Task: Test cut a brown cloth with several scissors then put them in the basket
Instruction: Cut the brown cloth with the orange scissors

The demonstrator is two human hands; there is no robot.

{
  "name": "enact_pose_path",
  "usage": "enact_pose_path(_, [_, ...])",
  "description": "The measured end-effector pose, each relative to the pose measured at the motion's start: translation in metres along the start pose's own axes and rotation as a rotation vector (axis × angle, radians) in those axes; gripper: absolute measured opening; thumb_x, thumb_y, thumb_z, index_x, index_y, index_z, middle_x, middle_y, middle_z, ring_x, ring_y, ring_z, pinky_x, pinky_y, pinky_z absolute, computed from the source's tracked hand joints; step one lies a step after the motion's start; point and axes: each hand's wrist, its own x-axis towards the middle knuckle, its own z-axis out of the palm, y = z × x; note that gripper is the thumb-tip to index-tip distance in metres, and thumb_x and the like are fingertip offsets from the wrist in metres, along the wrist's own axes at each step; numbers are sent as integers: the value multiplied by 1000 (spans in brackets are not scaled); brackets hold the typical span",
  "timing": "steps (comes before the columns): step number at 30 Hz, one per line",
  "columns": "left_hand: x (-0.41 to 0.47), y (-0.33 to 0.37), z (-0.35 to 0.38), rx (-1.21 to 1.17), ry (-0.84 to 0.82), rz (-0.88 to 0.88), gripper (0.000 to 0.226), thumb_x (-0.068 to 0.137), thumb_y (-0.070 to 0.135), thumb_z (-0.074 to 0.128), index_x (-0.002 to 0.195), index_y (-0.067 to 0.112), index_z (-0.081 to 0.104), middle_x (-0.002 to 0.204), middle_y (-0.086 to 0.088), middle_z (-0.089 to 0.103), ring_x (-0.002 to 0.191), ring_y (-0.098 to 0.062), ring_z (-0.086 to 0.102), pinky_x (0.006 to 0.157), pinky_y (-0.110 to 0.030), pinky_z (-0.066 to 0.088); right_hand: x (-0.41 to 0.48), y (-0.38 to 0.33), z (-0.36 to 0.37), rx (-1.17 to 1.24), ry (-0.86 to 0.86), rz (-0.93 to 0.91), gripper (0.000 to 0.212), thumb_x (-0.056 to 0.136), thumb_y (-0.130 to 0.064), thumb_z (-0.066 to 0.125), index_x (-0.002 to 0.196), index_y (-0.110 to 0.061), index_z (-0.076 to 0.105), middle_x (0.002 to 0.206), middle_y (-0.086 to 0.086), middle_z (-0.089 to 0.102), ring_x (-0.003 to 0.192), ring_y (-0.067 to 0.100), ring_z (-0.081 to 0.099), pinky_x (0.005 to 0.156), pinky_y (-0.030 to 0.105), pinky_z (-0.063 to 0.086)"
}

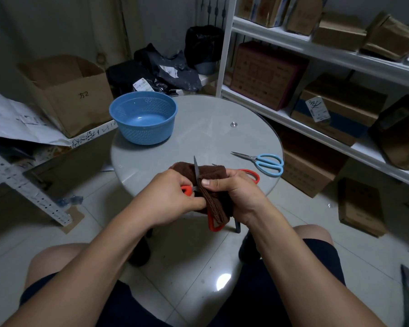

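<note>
My right hand point(232, 192) grips a folded brown cloth point(213, 175) over the near edge of the round glass table point(198, 138). My left hand point(172, 197) holds red-handled scissors point(187, 190); one dark blade point(195, 167) sticks up across the cloth and a red handle loop point(215, 225) hangs below it. A second pair of red scissors point(252, 175) lies on the table, mostly hidden behind my right hand. Light blue scissors point(267, 162) lie shut at the table's right edge. The blue perforated basket point(143, 119) stands at the back left with nothing in it.
White shelving point(316, 53) loaded with cardboard boxes runs along the right. An open cardboard box point(69, 90) sits on a rack at the left, black bags point(165, 67) lie behind the table. My knees are under the table's near edge.
</note>
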Motion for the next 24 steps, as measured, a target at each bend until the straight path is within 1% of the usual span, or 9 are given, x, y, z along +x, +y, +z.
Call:
enact_pose_path(5, [4,3,2,90,-18,30,51,66,43,76,48,14,38,43,5,29,44,-13,28,47,-28,29,2,8,-1,191,43,46,50,68,5,68,117,11,68,113,34,68,98,45,68,91,59,56])
enact_pose_path(7, [4,-1,0,110,-51,38,59,67,53,78,48,14,38,42,5,27,43,-13,27,47,-29,26,2,3,-7,279,126,41,37,67,3,67,104,9,72,100,27,73,90,40,71,97,57,54])
enact_pose_path(9, [3,-11,-4,90,-91,20,63,67,59,79,49,14,38,44,2,25,40,-15,27,47,-29,26,4,-7,-28,403,271,-37,18,75,6,63,85,2,78,88,19,77,79,33,75,92,51,58])
enact_pose_path(11, [2,-22,-8,48,-73,-40,62,66,60,79,49,15,39,47,-4,28,40,-18,29,47,-30,26,-1,-18,-47,446,324,-163,22,84,9,59,86,0,80,95,18,78,81,29,77,84,47,62])
enact_pose_path(12, [3,-27,-9,42,-42,-72,61,66,60,79,50,16,40,49,-6,31,41,-18,30,48,-31,27,-3,-23,-51,420,302,-227,22,83,6,62,98,3,77,104,20,77,88,31,76,87,46,62])
enact_pose_path(14, [5,-31,-7,38,25,-105,60,66,59,78,49,17,39,49,-6,32,43,-19,31,48,-32,29,-10,-24,-44,290,248,-323,43,75,1,70,117,7,68,114,23,73,101,34,73,93,46,59])
enact_pose_path(18, [5,-18,3,86,196,-57,62,68,52,76,50,14,31,47,-1,26,48,-19,27,48,-33,23,-16,-8,-17,22,222,-466,42,68,-2,77,110,-3,70,103,14,75,97,26,71,89,37,58])
enact_pose_path(21, [1,-2,11,175,274,-17,34,67,34,73,58,13,48,48,0,46,53,-22,45,49,-33,32,-14,9,1,-97,214,-487,47,65,-1,81,110,-8,68,90,0,77,85,14,72,77,27,57])
enact_pose_path(24, [-10,7,21,254,218,39,17,74,27,61,85,21,50,78,-1,64,80,-29,61,65,-37,46,-10,13,7,-85,237,-483,57,63,0,84,116,-15,67,95,0,78,90,14,73,80,27,58])
